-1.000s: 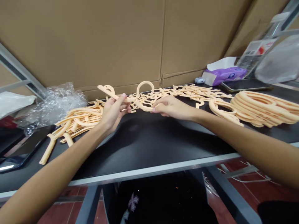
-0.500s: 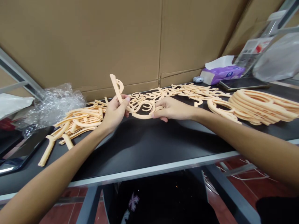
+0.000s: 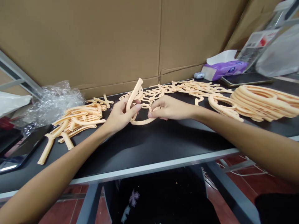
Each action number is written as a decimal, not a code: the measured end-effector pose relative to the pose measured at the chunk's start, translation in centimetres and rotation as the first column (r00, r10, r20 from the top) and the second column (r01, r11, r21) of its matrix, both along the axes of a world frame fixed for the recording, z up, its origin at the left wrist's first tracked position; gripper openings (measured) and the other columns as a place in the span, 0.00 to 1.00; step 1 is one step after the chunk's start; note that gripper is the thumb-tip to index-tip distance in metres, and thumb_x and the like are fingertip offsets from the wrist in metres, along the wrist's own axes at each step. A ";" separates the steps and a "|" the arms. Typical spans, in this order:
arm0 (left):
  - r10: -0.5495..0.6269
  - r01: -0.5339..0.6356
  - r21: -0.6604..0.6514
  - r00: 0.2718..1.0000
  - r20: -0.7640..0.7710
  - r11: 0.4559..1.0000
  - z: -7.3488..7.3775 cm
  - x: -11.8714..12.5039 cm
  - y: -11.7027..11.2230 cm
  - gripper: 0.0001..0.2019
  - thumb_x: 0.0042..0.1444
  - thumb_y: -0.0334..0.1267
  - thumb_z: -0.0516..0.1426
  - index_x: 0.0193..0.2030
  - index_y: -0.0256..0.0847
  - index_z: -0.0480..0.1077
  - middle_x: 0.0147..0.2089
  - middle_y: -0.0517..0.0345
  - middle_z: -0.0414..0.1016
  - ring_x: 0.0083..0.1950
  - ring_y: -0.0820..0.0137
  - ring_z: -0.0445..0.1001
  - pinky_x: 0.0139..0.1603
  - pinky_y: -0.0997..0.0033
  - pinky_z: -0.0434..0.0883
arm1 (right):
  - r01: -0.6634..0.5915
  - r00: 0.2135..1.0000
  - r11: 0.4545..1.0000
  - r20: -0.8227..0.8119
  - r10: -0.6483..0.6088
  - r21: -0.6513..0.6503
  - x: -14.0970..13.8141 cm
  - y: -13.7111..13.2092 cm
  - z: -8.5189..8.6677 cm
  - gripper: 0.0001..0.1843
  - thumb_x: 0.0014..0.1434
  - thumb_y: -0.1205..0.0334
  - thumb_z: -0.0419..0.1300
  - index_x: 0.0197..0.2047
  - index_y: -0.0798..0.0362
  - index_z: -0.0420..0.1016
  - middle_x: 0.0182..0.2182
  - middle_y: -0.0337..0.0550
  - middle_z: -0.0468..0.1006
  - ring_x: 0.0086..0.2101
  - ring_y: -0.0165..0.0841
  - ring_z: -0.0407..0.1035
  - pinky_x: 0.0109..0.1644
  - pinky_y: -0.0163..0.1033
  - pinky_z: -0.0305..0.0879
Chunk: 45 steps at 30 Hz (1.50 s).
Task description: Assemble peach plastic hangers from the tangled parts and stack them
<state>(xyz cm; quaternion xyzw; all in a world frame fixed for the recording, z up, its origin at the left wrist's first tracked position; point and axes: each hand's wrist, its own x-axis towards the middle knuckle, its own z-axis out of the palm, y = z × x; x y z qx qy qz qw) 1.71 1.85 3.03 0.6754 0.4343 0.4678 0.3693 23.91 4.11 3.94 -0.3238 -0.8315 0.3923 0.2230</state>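
Note:
My left hand (image 3: pixel 120 115) is closed on a peach plastic curved arm piece (image 3: pixel 133 92) that stands almost upright above the black table (image 3: pixel 149 146). Its lower end meets a peach plastic ring piece (image 3: pixel 142 121) lying near the table top. My right hand (image 3: pixel 167 108) pinches that ring at its right side. Both hands sit close together at the middle of the table, in front of a loose heap of small hook parts (image 3: pixel 182 88).
A pile of long curved arm pieces (image 3: pixel 77 119) lies at the left, a stack of joined rings (image 3: pixel 261 104) at the right. Crumpled clear plastic (image 3: pixel 51 101), a dark tray (image 3: pixel 18 152), a purple tissue pack (image 3: pixel 224 68), a phone (image 3: pixel 245 79) and a cardboard wall (image 3: pixel 116 40) surround them.
My left hand swung the arm piece from lying flat to nearly upright and brought it to the ring. My right hand lowered the ring toward the table and drew it nearer.

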 end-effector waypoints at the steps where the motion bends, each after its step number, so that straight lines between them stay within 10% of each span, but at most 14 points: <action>1: -0.014 0.014 0.005 1.000 -0.010 1.000 0.1 0.0 0.0 0.09 0.56 0.39 0.69 0.40 0.40 0.76 0.26 0.61 0.73 0.25 0.73 0.68 0.26 0.74 0.65 | 0.013 1.000 1.000 0.005 -0.013 0.002 0.0 0.0 0.0 0.17 0.59 0.59 0.63 0.20 0.52 0.68 0.14 0.32 0.66 0.18 0.25 0.57 0.27 0.36 0.50; 17: -0.214 0.230 0.045 0.950 -0.229 0.972 -0.2 -0.6 -0.2 0.16 0.64 0.50 0.61 0.33 0.40 0.73 0.27 0.56 0.74 0.27 0.71 0.69 0.28 0.73 0.66 | 0.024 1.000 1.000 0.005 -0.024 -0.014 -0.1 -0.1 -0.1 0.11 0.55 0.60 0.59 0.24 0.54 0.74 0.13 0.32 0.64 0.19 0.25 0.57 0.27 0.37 0.49; 45: -0.131 0.246 0.174 0.859 -0.495 0.953 -1.0 -0.5 -0.5 0.16 0.71 0.47 0.49 0.34 0.41 0.66 0.27 0.61 0.69 0.26 0.73 0.64 0.28 0.71 0.63 | 0.097 0.995 0.995 -0.039 -0.097 -0.004 -0.5 -0.4 -0.5 0.15 0.52 0.60 0.61 0.16 0.53 0.68 0.11 0.33 0.64 0.17 0.25 0.55 0.24 0.37 0.48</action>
